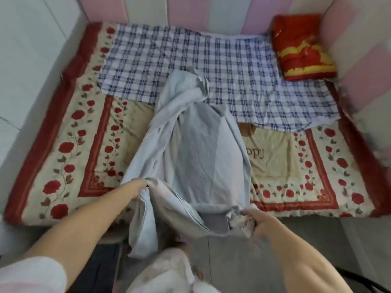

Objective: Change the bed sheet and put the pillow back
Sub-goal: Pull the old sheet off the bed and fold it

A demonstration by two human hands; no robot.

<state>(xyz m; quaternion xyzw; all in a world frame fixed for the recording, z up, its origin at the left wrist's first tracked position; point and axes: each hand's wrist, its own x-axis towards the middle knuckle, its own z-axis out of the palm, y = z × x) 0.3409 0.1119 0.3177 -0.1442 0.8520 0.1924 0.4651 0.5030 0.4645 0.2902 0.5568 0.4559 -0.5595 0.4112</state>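
A pale blue-grey bed sheet lies bunched in a long strip down the middle of the bed, its near end hanging over the bed's front edge. My left hand grips the sheet's near left edge. My right hand clutches a bunched corner of it on the right. Beneath it lies a cream quilt with red roses and a red border. A blue and white checked cloth covers the far half of the bed. At the far right corner rests a red and yellow pillow.
Pink and white padded panels wall the bed at the back and right. A white tiled wall stands on the left. Grey floor tiles lie in front of the bed, by my legs.
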